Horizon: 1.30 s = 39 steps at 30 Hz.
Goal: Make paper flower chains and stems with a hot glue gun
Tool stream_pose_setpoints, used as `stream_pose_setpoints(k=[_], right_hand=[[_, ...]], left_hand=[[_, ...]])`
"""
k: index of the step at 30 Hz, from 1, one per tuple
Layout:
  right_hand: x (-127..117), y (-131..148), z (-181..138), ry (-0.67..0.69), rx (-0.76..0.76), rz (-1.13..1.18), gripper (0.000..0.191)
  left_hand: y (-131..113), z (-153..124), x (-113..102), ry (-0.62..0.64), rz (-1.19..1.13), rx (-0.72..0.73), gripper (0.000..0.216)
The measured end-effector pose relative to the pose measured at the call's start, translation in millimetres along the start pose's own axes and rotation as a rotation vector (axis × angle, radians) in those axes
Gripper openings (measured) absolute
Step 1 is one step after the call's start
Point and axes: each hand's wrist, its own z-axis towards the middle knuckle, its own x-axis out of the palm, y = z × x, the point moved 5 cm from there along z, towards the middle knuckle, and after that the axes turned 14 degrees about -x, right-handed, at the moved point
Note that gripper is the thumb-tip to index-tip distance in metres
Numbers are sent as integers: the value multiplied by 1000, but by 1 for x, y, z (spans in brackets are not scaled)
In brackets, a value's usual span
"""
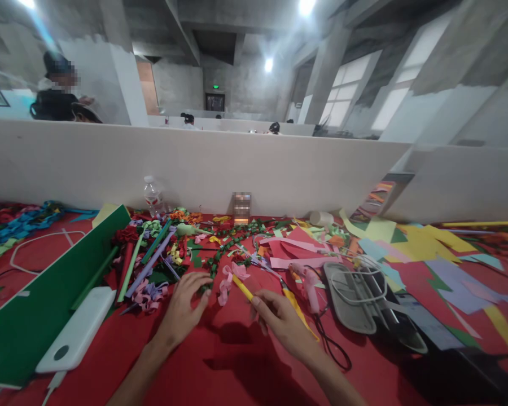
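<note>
My right hand (279, 318) pinches the lower end of a yellow paper stick (242, 288), which carries a pink curled paper flower (228, 280) at its far tip. My left hand (184, 307) rests palm down on the red table cover, fingers spread, its fingertips touching green paper bits beside the flower. Just left of that hand lies a heap of rolled paper sticks and curled strips (150, 265) in green, purple and pink.
A green sheet (38, 316) and a white power bank (78, 330) lie at left. A pink glue gun (309, 285), grey case (355, 296) and black cable lie at right. Coloured paper scraps (427, 242) cover the far right. A water bottle (152, 196) stands by the partition. Another person sits beyond it.
</note>
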Motion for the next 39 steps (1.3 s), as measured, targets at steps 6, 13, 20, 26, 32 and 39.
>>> stream_pose_setpoints(k=[6, 13, 20, 26, 32, 39], right_hand=[[1, -1, 0, -47, 6, 94, 45], [-12, -10, -8, -166, 27, 203, 48], [-13, -24, -11, -253, 43, 169, 48], [-17, -26, -17, -216, 19, -318, 33], [-17, -33, -18, -61, 85, -849, 21], [7, 3, 3, -35, -253, -770, 18]], left_hand=[[-9, -11, 23, 226, 129, 38, 39], [3, -6, 20, 136, -89, -121, 25], [13, 4, 5, 58, -477, -251, 32], [27, 10, -4, -33, -639, -336, 32], [19, 8, 0, 88, -664, -323, 40], [11, -2, 1, 37, -511, -314, 45]])
